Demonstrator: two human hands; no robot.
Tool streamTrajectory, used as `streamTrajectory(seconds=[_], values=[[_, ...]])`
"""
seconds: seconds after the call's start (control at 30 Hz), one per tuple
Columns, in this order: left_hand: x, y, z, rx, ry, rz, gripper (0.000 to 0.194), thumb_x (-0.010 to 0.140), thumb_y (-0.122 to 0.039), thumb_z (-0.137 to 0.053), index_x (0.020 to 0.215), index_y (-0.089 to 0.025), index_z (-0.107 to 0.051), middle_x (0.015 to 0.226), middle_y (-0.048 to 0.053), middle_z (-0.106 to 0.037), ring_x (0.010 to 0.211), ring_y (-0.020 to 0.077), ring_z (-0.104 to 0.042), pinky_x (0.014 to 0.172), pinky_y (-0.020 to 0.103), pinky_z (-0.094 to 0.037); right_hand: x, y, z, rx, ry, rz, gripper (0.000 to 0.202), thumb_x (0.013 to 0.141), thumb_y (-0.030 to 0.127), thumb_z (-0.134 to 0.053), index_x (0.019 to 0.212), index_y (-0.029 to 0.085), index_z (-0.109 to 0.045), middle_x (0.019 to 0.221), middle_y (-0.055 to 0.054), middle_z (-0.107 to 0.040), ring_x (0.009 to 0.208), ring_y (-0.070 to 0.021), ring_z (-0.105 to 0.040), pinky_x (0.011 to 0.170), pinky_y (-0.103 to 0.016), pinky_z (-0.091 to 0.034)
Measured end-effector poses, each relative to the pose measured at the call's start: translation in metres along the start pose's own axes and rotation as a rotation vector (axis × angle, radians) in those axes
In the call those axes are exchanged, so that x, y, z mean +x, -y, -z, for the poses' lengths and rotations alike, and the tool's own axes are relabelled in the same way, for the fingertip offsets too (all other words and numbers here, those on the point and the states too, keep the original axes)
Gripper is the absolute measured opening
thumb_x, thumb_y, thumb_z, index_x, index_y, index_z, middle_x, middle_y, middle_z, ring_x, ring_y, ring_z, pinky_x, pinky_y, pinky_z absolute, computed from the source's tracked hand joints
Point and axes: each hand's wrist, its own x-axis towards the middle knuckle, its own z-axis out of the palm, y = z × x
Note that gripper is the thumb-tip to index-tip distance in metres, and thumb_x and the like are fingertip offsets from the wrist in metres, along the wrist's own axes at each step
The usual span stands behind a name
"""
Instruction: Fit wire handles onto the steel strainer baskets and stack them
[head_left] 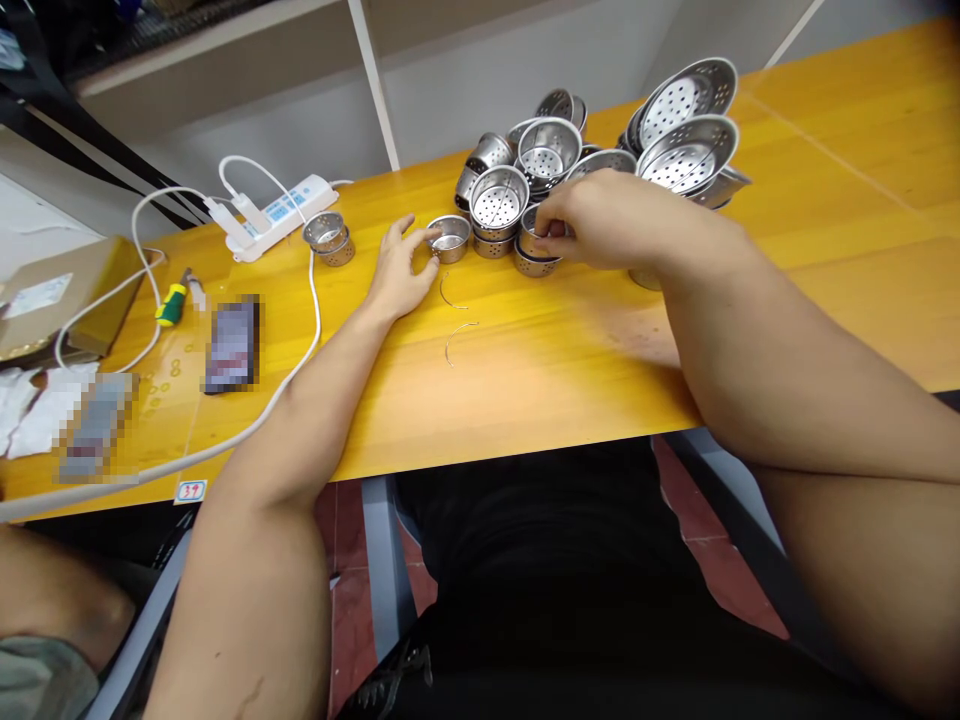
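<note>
My left hand [401, 270] rests on the table with its fingers apart. Its thumb and index fingertips are at the left side of a small perforated metal cup [451, 243], standing upright. My right hand [581, 225] has its fingers closed on the rim of another perforated metal cup [529, 232], which sits over a lower cup [537, 264]; part of it is hidden by the fingers. Stacked metal cups [499, 198] stand between and behind my hands. Two thin curved wires [460, 338] lie on the table in front of the left cup.
Wide perforated strainers [688, 155] are piled at the back right. Two nested cups [330, 240] stand on the left by a white power strip [281, 215] with cables. A screwdriver [172, 302], blurred phones [232, 345] and a cardboard box [67, 300] lie farther left. Someone's knee shows lower left.
</note>
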Motion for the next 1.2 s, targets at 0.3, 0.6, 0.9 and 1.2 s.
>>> streamTrajectory(seconds=[0.3, 0.6, 0.9, 1.2], values=[[-0.002, -0.005, 0.0, 0.047, 0.002, 0.044, 0.046, 0.086, -0.032, -0.112, 0.118, -0.027, -0.081, 0.164, 0.016, -0.081, 0.177, 0.0491, -0.066, 0.162, 0.079, -0.042, -0.003, 0.022, 0.01, -0.074, -0.003, -0.085, 0.016, 0.12, 0.031, -0.08, 0.121, 0.017, -0.087, 0.13, -0.024, -0.089, 0.106, -0.0352, -0.072, 0.09, -0.047, -0.045], [0.003, -0.006, -0.001, 0.004, -0.157, 0.058, 0.067, 0.094, -0.047, -0.111, 0.138, -0.031, -0.062, 0.158, 0.014, -0.074, 0.163, 0.041, -0.073, 0.155, 0.071, -0.053, 0.005, 0.047, -0.041, 0.235, 0.006, 0.342, 0.041, 0.124, 0.05, -0.071, 0.146, 0.021, -0.09, 0.147, -0.019, -0.087, 0.125, -0.0381, -0.082, 0.111, -0.049, -0.061], [0.005, 0.006, 0.0, 0.02, -0.196, 0.042, 0.09, 0.088, -0.031, -0.111, 0.158, -0.033, -0.055, 0.176, 0.016, -0.064, 0.18, 0.0429, -0.061, 0.164, 0.066, -0.044, 0.02, 0.055, -0.075, 0.282, 0.111, 0.525, 0.043, 0.127, 0.051, -0.069, 0.143, 0.019, -0.092, 0.16, -0.023, -0.087, 0.15, -0.0446, -0.079, 0.134, -0.064, -0.059], [0.003, 0.003, 0.002, 0.023, -0.162, 0.038, 0.084, 0.089, -0.03, -0.113, 0.155, -0.032, -0.062, 0.17, 0.016, -0.068, 0.176, 0.0435, -0.065, 0.163, 0.068, -0.046, 0.017, 0.068, -0.071, 0.241, 0.153, 0.473, 0.027, 0.124, 0.034, -0.073, 0.134, 0.017, -0.091, 0.143, -0.022, -0.086, 0.134, -0.0389, -0.079, 0.12, -0.048, -0.061]])
